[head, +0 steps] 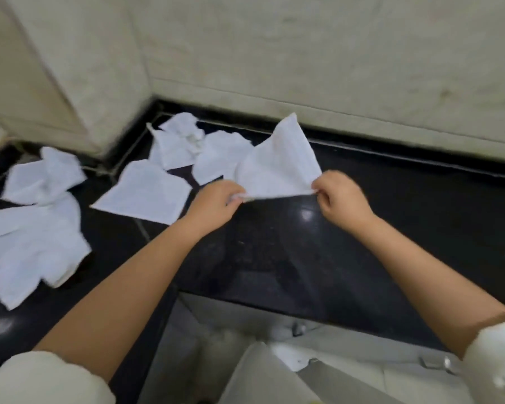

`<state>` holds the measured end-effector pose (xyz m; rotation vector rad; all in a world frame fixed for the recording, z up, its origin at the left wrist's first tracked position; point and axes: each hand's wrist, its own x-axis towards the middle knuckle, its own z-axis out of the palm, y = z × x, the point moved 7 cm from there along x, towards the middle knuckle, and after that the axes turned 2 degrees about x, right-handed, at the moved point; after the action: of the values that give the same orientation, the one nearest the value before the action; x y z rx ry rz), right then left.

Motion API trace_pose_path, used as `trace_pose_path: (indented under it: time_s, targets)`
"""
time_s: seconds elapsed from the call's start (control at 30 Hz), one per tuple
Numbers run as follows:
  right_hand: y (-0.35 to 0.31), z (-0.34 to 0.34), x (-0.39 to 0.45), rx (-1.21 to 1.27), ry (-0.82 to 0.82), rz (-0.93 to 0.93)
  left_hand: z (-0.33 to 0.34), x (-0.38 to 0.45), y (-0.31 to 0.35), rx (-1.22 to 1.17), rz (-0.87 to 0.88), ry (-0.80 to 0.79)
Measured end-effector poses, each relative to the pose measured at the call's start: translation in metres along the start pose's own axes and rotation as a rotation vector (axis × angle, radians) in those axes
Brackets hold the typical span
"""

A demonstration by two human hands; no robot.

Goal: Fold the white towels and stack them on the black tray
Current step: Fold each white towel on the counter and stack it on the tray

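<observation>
Pale sleeves [41,377], bare hands [216,204] pinching a limp triangular white towel [277,164].

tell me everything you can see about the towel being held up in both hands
The held towel is a small white cloth with a woven, terry-like look, slightly blurred. The left hand and right hand each pinch a near corner, stretching that edge taut between them above the black countertop. The rest rises away from the person to a peak near the wall, with a soft crease down it. It overlaps the view of another white towel behind it; contact cannot be told.
</observation>
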<state>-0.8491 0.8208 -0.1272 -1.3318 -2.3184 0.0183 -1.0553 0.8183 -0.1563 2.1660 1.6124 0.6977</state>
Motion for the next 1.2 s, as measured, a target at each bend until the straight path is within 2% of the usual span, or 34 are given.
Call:
trace_pose_path:
  time_s: [0.13,0.27,0.33,0.4,0.5,0.57,0.67,0.73,0.9,1.03,1.2]
  targets:
    - [0.053,0.051,-0.089,-0.028,-0.489,0.153,0.101,-0.008,0.011,0.052,-0.007,-0.503]
    - [0.064,0.085,-0.159,0.189,-0.887,0.295,0.163,-0.044,0.018,0.188,0.030,-1.029]
    - [0.063,0.090,-0.176,0.279,-1.043,0.325,0.175,-0.056,0.018,0.228,0.020,-1.222]
    - [0.067,0.092,-0.181,0.345,-1.143,0.366,0.177,-0.056,0.017,0.234,-0.018,-1.310]
    - [0.086,0.093,-0.165,0.372,-1.085,0.442,0.173,-0.033,0.011,0.239,-0.055,-1.264]
    - [0.103,0.089,-0.144,0.318,-0.920,0.492,0.168,-0.007,0.006,0.246,-0.047,-1.080]
    - [0.134,0.082,-0.122,0.272,-0.642,0.665,0.159,0.030,-0.006,0.242,-0.116,-0.744]
    - [0.149,0.083,-0.119,0.249,-0.528,0.780,0.161,0.044,-0.010,0.224,-0.159,-0.606]
    - [0.162,0.101,-0.121,0.141,-0.440,0.868,0.181,0.059,-0.022,0.311,-0.195,-0.520]
    - [0.162,0.105,-0.123,0.101,-0.376,0.891,0.186,0.060,-0.028,0.333,-0.119,-0.428]
    - [0.154,0.114,-0.125,0.017,-0.480,0.754,0.189,0.057,-0.029,0.380,-0.055,-0.422]
